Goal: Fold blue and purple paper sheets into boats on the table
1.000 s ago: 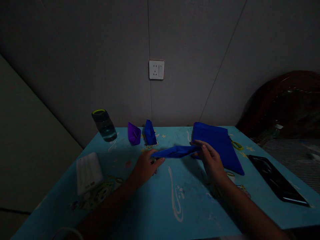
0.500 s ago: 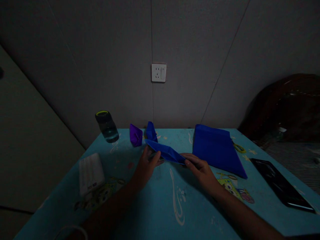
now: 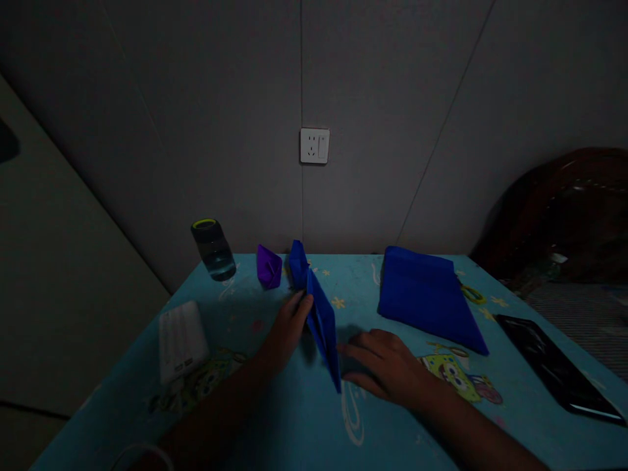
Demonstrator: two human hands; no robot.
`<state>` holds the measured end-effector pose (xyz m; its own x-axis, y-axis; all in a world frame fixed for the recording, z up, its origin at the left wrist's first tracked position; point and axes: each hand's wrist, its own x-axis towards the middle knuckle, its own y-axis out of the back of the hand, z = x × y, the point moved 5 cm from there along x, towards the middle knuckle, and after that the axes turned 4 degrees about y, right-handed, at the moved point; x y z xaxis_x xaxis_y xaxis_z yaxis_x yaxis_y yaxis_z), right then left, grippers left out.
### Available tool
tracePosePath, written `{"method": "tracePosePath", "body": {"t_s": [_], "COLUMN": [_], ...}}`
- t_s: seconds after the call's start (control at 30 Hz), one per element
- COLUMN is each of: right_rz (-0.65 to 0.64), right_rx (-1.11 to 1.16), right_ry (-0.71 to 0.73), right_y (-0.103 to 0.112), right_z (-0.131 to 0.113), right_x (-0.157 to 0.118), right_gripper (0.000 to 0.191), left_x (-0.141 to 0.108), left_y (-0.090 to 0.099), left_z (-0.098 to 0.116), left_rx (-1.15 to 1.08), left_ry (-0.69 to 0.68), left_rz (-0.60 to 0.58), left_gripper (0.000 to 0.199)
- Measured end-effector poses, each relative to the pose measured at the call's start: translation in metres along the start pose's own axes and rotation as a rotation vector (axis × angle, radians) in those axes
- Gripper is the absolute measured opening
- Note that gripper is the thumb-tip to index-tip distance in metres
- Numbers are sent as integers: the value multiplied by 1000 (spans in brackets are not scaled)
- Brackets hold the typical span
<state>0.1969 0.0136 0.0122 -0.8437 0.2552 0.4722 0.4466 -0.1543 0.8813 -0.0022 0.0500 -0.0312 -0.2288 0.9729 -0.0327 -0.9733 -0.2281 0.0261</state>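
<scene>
A light-blue table (image 3: 353, 284) is lying beneath folded blue paper (image 3: 324, 324).
The right hand (image 3: 387, 366) is holding its fingers apart beside the near end; the left hand (image 3: 288, 326) is pinching the far part; a purple boat (image 3: 268, 267) is standing beyond.

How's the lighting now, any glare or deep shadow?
All in the head view: dim overall; deep shadow on the tabletop beside the left forearm; dark folds inside the held blue paper; pale reflections on the black glossy slab.
</scene>
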Motion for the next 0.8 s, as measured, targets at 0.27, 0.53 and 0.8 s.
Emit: {"method": "tracePosePath", "body": {"t_s": [0.27, 0.53, 0.8], "right_rz": [-11, 85, -144], "right_rx": [-76, -156, -208], "right_ry": [123, -50, -560], "right_y": [-15, -16, -27], "right_z": [-20, -3, 66], "right_x": [6, 3, -4], "right_gripper": [46, 26, 22], "left_x": [-8, -2, 5], "left_y": [-10, -8, 11], "left_z": [12, 1, 22], "left_rx": [35, 112, 739], "left_ry": [-66, -70, -495], "left_rz": [-50, -79, 83], "left_gripper": [48, 49, 30]}}
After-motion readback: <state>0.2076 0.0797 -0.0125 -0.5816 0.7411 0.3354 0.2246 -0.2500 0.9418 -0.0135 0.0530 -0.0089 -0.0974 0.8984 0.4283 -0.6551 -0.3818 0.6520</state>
